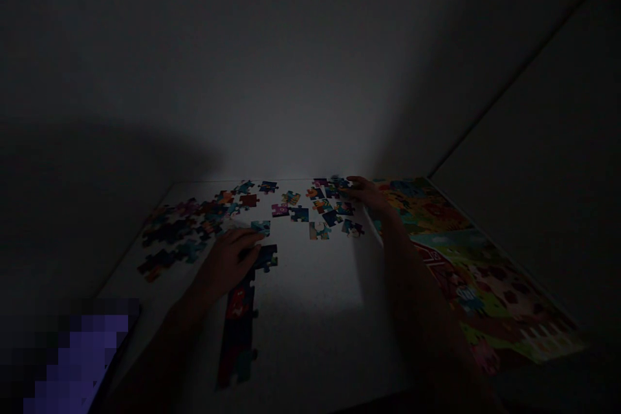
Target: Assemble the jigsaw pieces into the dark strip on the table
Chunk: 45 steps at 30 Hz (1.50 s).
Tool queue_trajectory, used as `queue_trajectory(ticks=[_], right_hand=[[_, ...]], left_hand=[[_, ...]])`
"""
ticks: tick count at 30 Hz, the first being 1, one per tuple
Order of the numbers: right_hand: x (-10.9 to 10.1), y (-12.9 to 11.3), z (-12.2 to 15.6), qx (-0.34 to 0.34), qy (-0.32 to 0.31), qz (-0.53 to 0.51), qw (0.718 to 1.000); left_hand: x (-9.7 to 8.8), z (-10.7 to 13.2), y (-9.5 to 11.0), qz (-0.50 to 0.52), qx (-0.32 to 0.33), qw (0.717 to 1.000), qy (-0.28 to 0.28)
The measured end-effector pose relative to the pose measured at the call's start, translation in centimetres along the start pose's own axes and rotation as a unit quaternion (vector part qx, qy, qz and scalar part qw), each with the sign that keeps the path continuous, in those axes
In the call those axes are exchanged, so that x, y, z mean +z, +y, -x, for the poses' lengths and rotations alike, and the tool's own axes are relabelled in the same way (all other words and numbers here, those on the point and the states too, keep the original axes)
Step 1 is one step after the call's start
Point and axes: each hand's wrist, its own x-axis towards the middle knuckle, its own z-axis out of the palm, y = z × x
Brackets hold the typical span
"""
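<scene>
In the dim light my left hand (pixel 231 260) rests low over the white table, fingers stretched forward and thumb apart. Beside its fingertips lie a teal puzzle piece (pixel 261 228) and a dark blue puzzle piece (pixel 268 257). A joined strip of puzzle pieces (pixel 237 330), dark with red figures, runs from under that hand towards me. At the back, my right hand (pixel 369 195) reaches with spread fingers to a cluster of loose puzzle pieces (pixel 321 205). Its fingertips touch or hover over the dark pieces there; which one is too dark to tell.
A heap of mixed puzzle pieces (pixel 182 226) covers the table's left side. To the right lies a colourful farm picture (pixel 485 284), partly behind my right forearm. A wall (pixel 301 77) rises at the back edge. A blurred purple screen (pixel 87 356) is at lower left.
</scene>
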Motion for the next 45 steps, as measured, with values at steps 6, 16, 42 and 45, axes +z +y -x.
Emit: queue_trajectory(ticks=[6, 16, 42, 45], right_hand=[[2.2, -1.3, 1.6, 0.024, -0.077, -0.085, 0.993], [5.5, -3.0, 5.2, 0.016, -0.133, -0.142, 0.981], [9.5, -3.4, 11.7, 0.083, -0.158, -0.195, 0.964], [10.1, -3.0, 11.4, 0.077, -0.154, -0.205, 0.964]], left_hand=[[0.3, 0.0, 0.2, 0.023, -0.002, 1.000, 0.000], [-0.1, -0.1, 0.5, 0.036, -0.003, 0.999, -0.001], [0.3, -0.2, 0.1, -0.010, 0.012, 0.999, -0.041], [0.3, -0.1, 0.2, -0.022, 0.014, 0.998, -0.054]])
